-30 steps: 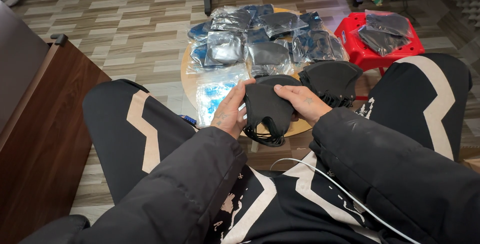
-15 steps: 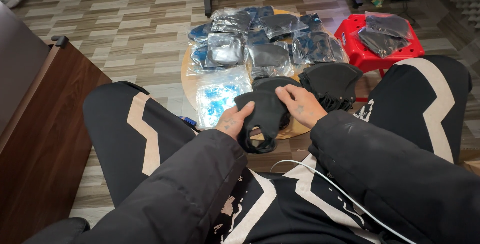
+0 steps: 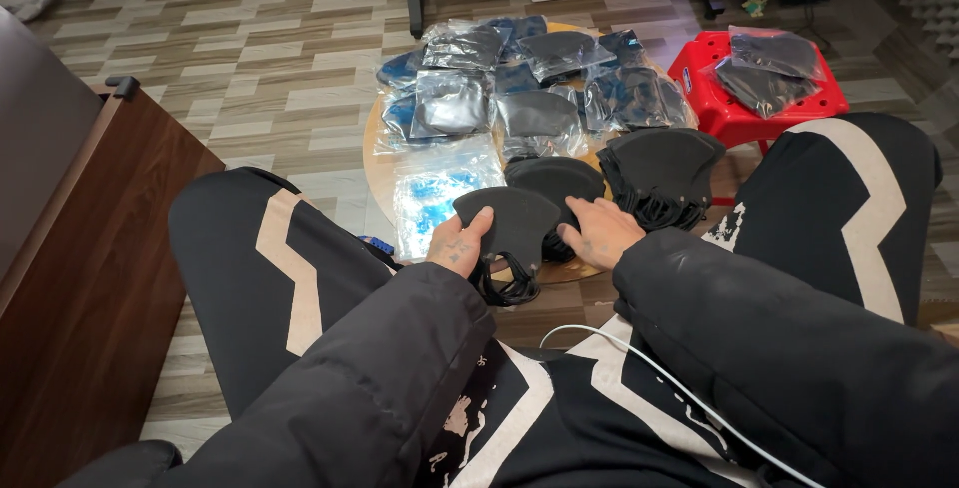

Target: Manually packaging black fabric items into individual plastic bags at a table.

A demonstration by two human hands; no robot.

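1. At frame centre, I see my left hand pinching a black face mask by its edge.
2. My right hand rests open-fingered on it, over the round tabletop.

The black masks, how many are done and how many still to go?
Done: sealed clear bags of masks cover the round table; more lie on the red stool. In hand: the left hand holds one black mask, with the right hand beside it. Left: two loose stacks, unbagged.
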